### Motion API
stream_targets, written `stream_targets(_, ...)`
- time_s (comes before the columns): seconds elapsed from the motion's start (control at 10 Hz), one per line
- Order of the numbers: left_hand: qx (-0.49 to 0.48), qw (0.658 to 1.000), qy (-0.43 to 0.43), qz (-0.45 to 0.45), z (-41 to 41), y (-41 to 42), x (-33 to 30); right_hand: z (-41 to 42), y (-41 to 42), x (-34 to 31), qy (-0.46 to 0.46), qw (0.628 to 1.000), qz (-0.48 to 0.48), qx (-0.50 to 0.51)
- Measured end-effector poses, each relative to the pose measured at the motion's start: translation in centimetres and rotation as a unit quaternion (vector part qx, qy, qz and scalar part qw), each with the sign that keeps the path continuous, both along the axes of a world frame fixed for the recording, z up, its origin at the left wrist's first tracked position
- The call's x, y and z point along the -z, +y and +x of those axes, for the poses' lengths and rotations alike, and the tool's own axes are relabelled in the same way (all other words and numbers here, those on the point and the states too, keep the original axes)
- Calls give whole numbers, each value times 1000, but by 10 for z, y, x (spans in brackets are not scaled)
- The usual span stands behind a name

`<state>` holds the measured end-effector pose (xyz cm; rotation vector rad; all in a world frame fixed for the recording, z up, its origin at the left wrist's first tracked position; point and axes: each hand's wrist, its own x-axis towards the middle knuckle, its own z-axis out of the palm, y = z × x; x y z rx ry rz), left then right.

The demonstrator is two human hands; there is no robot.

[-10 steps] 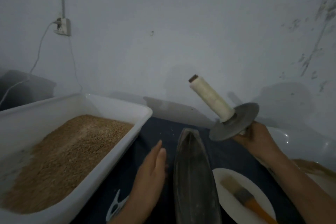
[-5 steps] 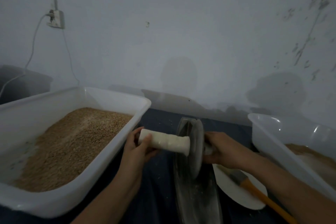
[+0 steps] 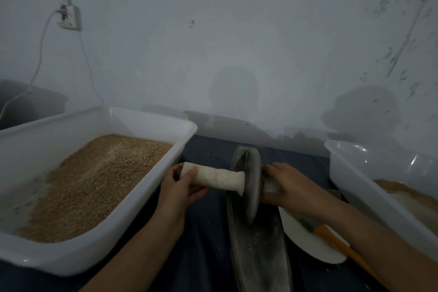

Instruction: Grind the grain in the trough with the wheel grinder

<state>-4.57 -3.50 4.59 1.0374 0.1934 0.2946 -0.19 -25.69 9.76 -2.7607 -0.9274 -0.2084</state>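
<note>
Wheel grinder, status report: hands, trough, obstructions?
Left hand and right hand grip white handles. Grey metal wheel grinder stands in the long dark trough. No obstruction visible.

Wheel grinder (image 3: 252, 191) now down from the right of the frame, standing in the trough (image 3: 260, 251), left hand (image 3: 180, 187) now gripping its white handle, right hand (image 3: 288, 186) on the other end

A plain, dim back room used for small-scale grain processing by hand, more workshop than home kitchen. A bare, scuffed whitewashed wall (image 3: 237, 42) carries a surface-mounted socket (image 3: 70, 18) with a trailing white cable (image 3: 39, 59). On a dark work surface (image 3: 206, 232) stand large white plastic tubs (image 3: 99, 242) of brown grain (image 3: 94, 180) either side of a boat-shaped metal grinding trough (image 3: 260, 249)
</note>
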Motion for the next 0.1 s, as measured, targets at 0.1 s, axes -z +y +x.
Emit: stream_targets(0.1,8,1000,9,-2,-2,1,0,-16,-15,2,-8,998,47,29)
